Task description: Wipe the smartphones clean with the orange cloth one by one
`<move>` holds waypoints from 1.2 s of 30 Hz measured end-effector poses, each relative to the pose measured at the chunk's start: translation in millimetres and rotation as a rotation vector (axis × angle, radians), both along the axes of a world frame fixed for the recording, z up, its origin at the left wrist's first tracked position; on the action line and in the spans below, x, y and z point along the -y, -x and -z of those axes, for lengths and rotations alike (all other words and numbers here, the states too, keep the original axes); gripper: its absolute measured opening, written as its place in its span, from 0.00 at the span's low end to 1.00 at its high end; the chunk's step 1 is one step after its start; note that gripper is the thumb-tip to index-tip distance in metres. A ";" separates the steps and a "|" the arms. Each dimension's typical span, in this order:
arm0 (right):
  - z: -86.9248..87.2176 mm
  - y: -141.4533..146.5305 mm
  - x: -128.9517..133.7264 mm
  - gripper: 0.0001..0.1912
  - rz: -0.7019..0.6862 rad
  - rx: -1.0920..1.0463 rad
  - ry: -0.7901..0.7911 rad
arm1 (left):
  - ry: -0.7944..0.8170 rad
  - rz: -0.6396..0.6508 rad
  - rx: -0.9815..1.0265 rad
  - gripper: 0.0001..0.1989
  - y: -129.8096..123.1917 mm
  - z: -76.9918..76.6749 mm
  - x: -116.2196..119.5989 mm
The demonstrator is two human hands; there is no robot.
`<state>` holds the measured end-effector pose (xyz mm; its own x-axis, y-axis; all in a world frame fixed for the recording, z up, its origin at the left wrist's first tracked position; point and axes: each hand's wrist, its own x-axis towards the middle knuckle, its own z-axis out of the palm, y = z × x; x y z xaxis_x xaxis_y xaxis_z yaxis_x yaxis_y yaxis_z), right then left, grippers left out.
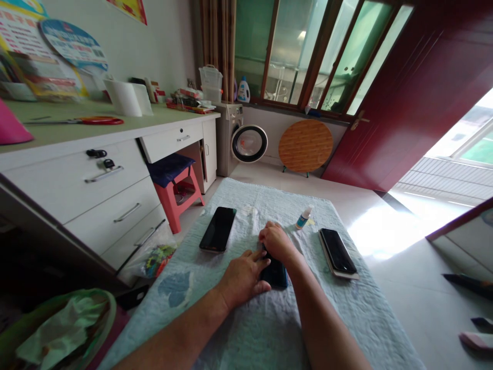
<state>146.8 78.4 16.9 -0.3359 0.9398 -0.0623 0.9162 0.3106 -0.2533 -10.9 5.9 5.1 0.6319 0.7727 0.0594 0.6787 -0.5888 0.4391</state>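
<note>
A dark smartphone (278,276) lies screen up on the light blue quilted cloth (246,329), partly covered by my hands. Along its left side my left hand (243,275) rests with fingers stretched and thumb apart, the fingertips touching the phone. My right hand (279,241) is closed over the phone's far end, its fingers curled down; whatever they pinch is hidden. Left of my hands lies a larger black smartphone (218,229). To the right, another black smartphone (339,251) sits on a pale flat piece. A small white-capped bottle (303,218) stands just beyond my right hand.
A white desk (77,180) with drawers runs along the left, and a red stool (179,200) is tucked by it. A bin (111,318) stands at lower left. Farther back are a washing machine (227,136) with its door open and a round wooden board (306,146).
</note>
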 end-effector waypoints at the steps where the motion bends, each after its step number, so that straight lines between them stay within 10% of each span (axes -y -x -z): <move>1: -2.6 -0.6 0.9 0.13 -0.017 -0.012 0.041 | -0.014 -0.008 0.005 0.28 -0.2 1.8 -0.1; 10: -19.6 -1.8 9.8 0.12 -0.142 -0.088 0.375 | -0.054 -0.031 0.007 0.24 -1.5 2.9 2.2; 21: 5.3 -7.5 -3.1 0.12 0.109 -0.158 -0.085 | -0.014 0.018 0.001 0.28 1.0 -6.6 0.7; 36: -17.6 -16.0 5.0 0.07 0.065 -0.083 0.166 | -0.016 -0.014 0.015 0.25 -0.7 0.2 -0.6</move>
